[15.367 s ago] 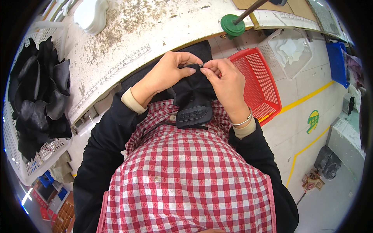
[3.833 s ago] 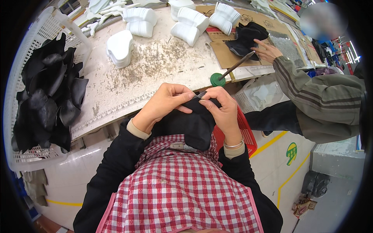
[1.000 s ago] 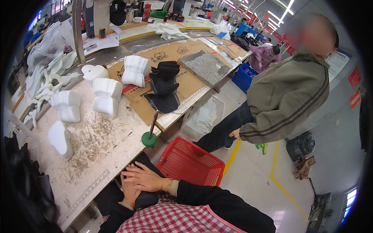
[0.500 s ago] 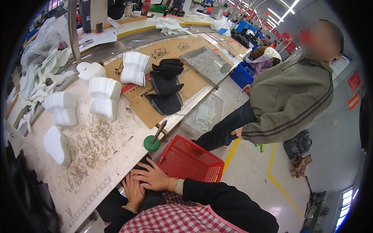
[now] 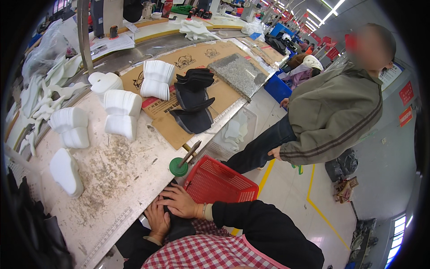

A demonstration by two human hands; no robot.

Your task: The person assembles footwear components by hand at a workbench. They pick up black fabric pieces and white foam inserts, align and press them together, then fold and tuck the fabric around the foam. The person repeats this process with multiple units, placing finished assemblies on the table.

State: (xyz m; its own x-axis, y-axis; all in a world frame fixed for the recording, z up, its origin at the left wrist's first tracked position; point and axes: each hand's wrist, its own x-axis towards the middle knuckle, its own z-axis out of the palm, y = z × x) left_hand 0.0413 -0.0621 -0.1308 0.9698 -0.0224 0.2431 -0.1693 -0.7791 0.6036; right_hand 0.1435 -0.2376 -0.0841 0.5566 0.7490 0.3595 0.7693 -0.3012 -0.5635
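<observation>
At the near table edge my left hand (image 5: 157,221) lies on a black, soft-looking piece (image 5: 180,227) in front of my checked apron. Its fingers are stretched and close together. My right hand (image 5: 180,202) rests beside and partly over the left fingertips, its fingers laid out over the same black material. Both palms face down, so what lies beneath them is hidden. I cannot tell the kind of the black piece. Just past my right hand, a green round holder (image 5: 178,167) with an upright dark rod stands at the table edge.
Stacks of white foam pieces (image 5: 122,114) and black shaped pieces (image 5: 193,101) stand on the table, near a cardboard sheet (image 5: 166,130) and a grey stone slab (image 5: 237,71). A red basket (image 5: 224,179) sits right of my hands. A person (image 5: 331,107) stands beyond it.
The whole view has shifted slightly, with the table's things a little lower and further right. Both hands stay together on the black piece, with only a small shift of the fingers.
</observation>
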